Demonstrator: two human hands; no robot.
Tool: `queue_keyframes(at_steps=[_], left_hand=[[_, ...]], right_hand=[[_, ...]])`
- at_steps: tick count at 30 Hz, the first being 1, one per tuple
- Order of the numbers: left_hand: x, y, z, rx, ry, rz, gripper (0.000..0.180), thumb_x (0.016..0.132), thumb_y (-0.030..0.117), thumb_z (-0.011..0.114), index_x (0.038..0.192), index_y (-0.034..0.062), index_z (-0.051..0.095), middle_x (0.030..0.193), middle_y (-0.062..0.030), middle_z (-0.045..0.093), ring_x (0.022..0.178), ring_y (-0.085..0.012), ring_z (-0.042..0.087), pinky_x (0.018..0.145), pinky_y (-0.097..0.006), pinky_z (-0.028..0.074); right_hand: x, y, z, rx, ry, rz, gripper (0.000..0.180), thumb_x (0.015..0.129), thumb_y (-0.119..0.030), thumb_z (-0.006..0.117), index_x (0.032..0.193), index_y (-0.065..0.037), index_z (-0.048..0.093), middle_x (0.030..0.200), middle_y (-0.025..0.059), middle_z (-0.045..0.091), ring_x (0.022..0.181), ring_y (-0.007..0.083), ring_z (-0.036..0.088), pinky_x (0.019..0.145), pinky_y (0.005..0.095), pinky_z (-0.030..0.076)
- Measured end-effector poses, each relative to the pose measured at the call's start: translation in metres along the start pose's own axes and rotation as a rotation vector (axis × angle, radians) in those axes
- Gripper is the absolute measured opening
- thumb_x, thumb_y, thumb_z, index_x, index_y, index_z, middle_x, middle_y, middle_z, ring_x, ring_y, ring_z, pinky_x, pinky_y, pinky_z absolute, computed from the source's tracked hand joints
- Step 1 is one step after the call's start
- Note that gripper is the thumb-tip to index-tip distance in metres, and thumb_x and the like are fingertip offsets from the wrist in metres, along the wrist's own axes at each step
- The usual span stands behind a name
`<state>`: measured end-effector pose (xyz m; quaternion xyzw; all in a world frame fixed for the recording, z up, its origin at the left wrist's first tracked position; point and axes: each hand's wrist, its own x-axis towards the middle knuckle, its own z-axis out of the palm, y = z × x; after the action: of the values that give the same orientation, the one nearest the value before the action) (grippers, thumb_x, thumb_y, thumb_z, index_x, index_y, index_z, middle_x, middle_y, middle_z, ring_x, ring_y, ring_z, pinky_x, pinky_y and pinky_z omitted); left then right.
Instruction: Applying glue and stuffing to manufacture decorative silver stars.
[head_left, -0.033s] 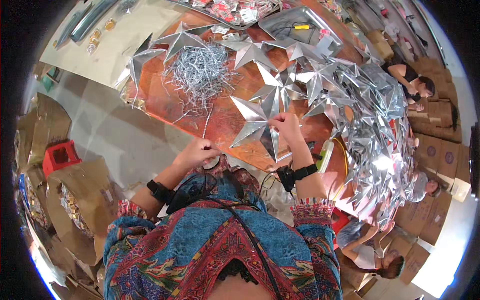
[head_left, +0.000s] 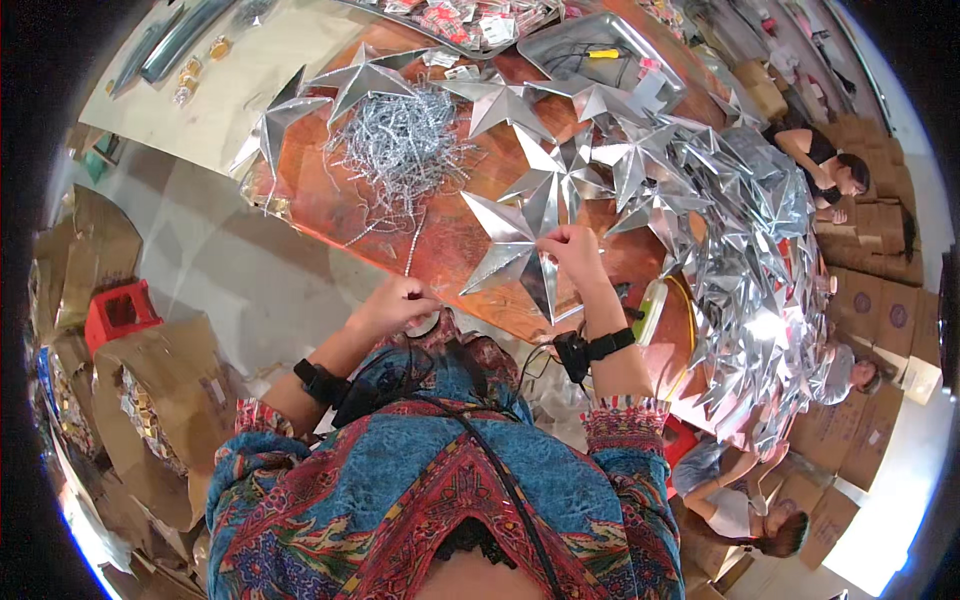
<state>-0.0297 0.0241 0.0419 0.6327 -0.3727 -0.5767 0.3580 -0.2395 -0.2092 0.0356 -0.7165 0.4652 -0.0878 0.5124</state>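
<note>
In the head view, the right hand (head_left: 572, 252) has thumb and fingers pinched on a silver star (head_left: 507, 222), a faceted, shiny piece that lies over the near edge of the orange-brown worktop (head_left: 335, 220), with one point reaching down past the thumb side toward the person. The left hand (head_left: 398, 302) is off the worktop, in front of the person's body, its fingers curled together; a beaded strand (head_left: 414, 245) runs down from the worktop to the top of this hand — whether the fingers grip it, I cannot tell. The strand leads up toward a tangled pile of silver strands (head_left: 405, 145), which sits on the worktop to the left of the held star. More faceted stars stand around the pile's far side, and a large heap of silver stars (head_left: 755, 270) covers the right part of the worktop. At the far side is a metal tray (head_left: 556, 48) with a yellow-handled tool (head_left: 603, 54) in it. Just right of the right wrist lies a green-and-white object (head_left: 650, 312), with a yellow cord beside it. Both wrists carry black bands, and the sleeves are patterned in blue and red. To the left, a red stool (head_left: 122, 313) stands among cardboard boxes — one, just below it, open with small pieces inside — while other people sit along the right, near stacked cartons.
</note>
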Motion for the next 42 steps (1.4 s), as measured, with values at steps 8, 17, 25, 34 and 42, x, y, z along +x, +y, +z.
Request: queue_keyframes(at_steps=[8,17,25,34,42], left_hand=[[0.009,-0.019,0.005,-0.090,-0.027,-0.019,0.019,0.077,0.017,0.065,0.078,-0.0020,0.065,0.064,-0.0020,0.060,0.056,-0.0068,0.052,0.050,-0.024,0.041],[0.006,-0.013,0.003,-0.029,-0.047,-0.039,0.020,0.076,0.019,0.064,0.077,-0.0015,0.065,0.065,-0.0017,0.060,0.057,-0.0073,0.052,0.052,-0.025,0.042],[0.005,-0.005,-0.003,-0.225,-0.102,-0.046,0.018,0.082,0.016,0.061,0.077,-0.0013,0.063,0.064,-0.0034,0.060,0.055,-0.0100,0.056,0.050,-0.023,0.043],[0.000,0.026,-0.021,0.146,0.202,0.297,0.015,0.083,0.012,0.061,0.080,-0.0026,0.062,0.068,-0.0033,0.061,0.061,-0.0084,0.057,0.055,-0.022,0.046],[0.021,0.049,-0.030,-0.560,0.434,0.236,0.010,0.088,0.005,0.053,0.090,-0.0028,0.058,0.076,-0.0113,0.063,0.066,-0.0187,0.063,0.059,-0.029,0.052]], right_hand=[[0.002,0.002,0.003,-0.042,0.033,0.014,0.014,0.070,-0.009,0.069,0.072,0.004,0.065,0.059,0.0056,0.061,0.052,0.0092,0.055,0.049,0.0236,0.043],[0.001,-0.002,0.002,-0.121,0.040,-0.004,0.016,0.070,-0.012,0.069,0.073,0.004,0.066,0.059,0.0083,0.063,0.052,0.0111,0.058,0.050,0.0249,0.045],[-0.010,-0.005,-0.007,0.151,-0.005,-0.021,0.015,0.074,-0.010,0.067,0.072,0.004,0.064,0.057,0.0027,0.056,0.051,0.0083,0.051,0.046,0.0224,0.039],[-0.057,-0.018,-0.012,0.163,0.304,-0.241,0.008,0.074,-0.002,0.065,0.077,0.001,0.058,0.071,0.0059,0.057,0.067,0.0137,0.055,0.062,0.0277,0.044],[-0.133,-0.072,0.018,-0.573,-0.002,-1.188,0.027,0.062,-0.008,0.062,0.089,-0.003,0.058,0.088,0.0094,0.056,0.075,0.0249,0.057,0.064,0.0348,0.047]])
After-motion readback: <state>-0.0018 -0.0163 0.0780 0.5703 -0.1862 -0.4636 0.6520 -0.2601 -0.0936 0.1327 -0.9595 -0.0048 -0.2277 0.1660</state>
